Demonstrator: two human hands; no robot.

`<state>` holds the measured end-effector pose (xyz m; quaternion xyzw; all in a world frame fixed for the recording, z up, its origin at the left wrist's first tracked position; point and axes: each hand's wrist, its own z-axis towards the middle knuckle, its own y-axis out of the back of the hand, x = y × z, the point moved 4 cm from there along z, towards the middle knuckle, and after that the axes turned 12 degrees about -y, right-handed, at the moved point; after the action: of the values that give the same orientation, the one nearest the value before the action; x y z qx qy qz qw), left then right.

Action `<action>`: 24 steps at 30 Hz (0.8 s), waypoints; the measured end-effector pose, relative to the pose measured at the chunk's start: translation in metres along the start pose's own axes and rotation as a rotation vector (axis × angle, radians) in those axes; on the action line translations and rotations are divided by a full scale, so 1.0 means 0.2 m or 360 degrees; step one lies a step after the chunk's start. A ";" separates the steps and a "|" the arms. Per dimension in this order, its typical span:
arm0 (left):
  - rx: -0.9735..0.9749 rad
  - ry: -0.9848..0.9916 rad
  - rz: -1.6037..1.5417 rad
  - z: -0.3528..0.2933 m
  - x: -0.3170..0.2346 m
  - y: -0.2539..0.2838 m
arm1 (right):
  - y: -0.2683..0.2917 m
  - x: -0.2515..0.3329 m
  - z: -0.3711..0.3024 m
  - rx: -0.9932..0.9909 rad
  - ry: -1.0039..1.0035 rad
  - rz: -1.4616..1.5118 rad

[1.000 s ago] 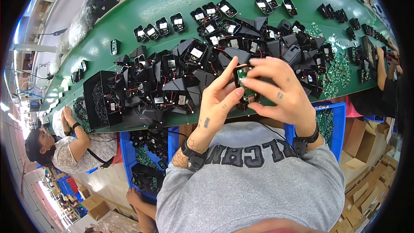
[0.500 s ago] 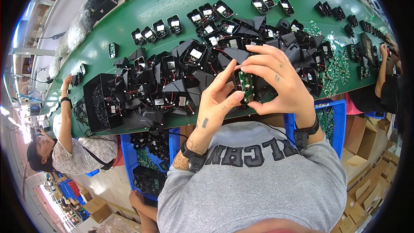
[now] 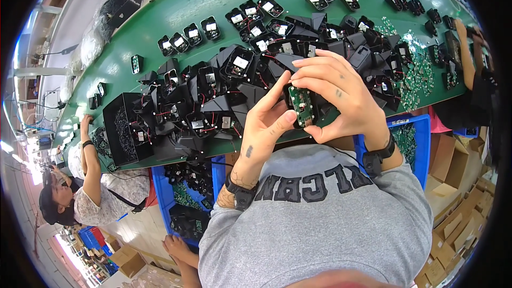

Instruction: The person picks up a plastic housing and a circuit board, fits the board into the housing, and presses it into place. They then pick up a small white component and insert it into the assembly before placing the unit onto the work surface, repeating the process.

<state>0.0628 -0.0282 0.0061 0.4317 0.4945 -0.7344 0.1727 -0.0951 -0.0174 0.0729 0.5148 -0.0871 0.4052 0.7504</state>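
Observation:
Between my two hands is a black plastic housing with a green circuit board [image 3: 300, 105] set in it, its component side facing up toward me. My left hand [image 3: 266, 120] grips its left side, the thumb lying against the edge of the board and the fingers at the far end. From the right, my right hand [image 3: 341, 96] curls around the housing, with the thumb at the near end and the fingertips at the far end. The fingers cover much of the housing. Just beyond my hands lies a heap of black housings [image 3: 240, 63] with red wires.
Black housings [image 3: 210, 28] stand in rows on the green table [image 3: 176, 10]. Loose circuit boards [image 3: 410, 74] are spread at right. A black box [image 3: 125, 128] stands at left. Blue bins [image 3: 162, 197] flank me. Co-workers work at left [image 3: 88, 154] and right [image 3: 469, 69].
The housing with the board has shifted slightly left and tilted in my hands, showing more of the board. The left co-worker's hand has drawn back from the small housings; the right co-worker's arm has moved.

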 end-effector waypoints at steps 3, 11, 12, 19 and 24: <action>-0.0006 0.0091 0.0099 -0.02 -0.01 0.01 | -0.01 0.03 -0.02 0.0071 -0.0078 -0.0035; -0.0095 -0.0142 0.0210 0.01 0.02 0.02 | -0.04 0.02 -0.03 0.0331 -0.0423 0.0450; -0.0108 -0.0224 0.0269 0.01 0.01 0.02 | -0.06 0.02 -0.04 0.0333 -0.0422 0.0452; -0.0189 -0.0223 0.0346 0.00 0.01 -0.01 | -0.21 -0.11 -0.14 0.0071 -0.1142 0.1552; -0.0217 -0.0175 0.0495 0.00 0.02 0.00 | -0.25 -0.14 -0.17 0.0120 -0.1202 0.1833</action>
<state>0.0609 -0.0277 0.0023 0.4495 0.4601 -0.6861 0.3398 -0.0879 -0.0111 0.0066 0.5182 -0.5881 0.5349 0.3155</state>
